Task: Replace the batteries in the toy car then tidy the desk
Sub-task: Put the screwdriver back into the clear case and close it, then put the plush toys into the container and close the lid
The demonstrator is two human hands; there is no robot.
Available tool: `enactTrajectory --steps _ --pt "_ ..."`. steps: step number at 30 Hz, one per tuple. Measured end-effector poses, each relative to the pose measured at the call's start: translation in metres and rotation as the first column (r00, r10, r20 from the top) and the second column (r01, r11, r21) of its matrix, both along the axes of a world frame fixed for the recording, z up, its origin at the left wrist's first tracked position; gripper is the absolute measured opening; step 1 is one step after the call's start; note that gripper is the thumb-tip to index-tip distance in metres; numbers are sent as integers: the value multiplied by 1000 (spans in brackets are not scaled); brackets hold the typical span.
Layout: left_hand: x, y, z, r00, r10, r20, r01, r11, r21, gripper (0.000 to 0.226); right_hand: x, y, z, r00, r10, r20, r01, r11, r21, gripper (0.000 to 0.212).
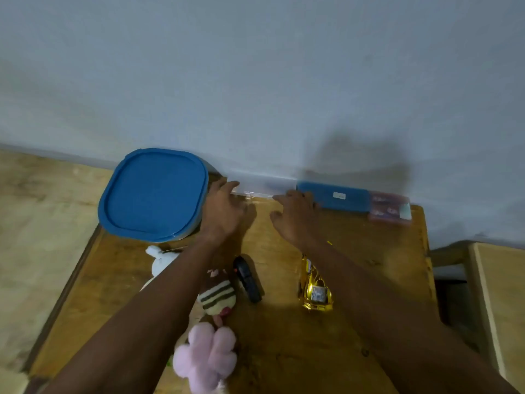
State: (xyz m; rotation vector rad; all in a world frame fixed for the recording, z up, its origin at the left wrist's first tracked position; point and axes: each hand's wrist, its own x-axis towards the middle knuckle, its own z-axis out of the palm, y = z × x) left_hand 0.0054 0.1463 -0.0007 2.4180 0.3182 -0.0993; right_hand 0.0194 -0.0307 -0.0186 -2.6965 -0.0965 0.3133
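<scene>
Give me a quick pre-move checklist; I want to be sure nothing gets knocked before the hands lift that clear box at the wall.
1. Left hand at the clear box: ok, fingers at its left end.
2. Right hand at the box: ok, fingers at its right end.
3. Firm grip: cannot tell, blurred.
4. Blue-lidded container clear of left hand: not ok, right beside it.
5. Blue case clear of right hand: not ok, right beside it.
6. Gold toy car out of the way: ok, nearer the person.
</scene>
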Motion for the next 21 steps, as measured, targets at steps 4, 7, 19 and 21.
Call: enactTrajectory --steps 4,7,19,21 --pt "-32 32 21 987 18 157 -29 997 72 34 -31 36 17 999 38 -7 -36 985 169 36" --pt "-49 65 38 975 69 211 -99 986 134 30 -48 68 37 993 70 -93 -42 961 274 39" --pt "-45 246 35 960 273 -63 -251 938 238 52 -56 194 47 926 -314 -207 369 867 336 36" --pt "-40 263 32 959 258 -117 -236 956 173 40 -58 203 43 900 -373 -223 431 836 340 38"
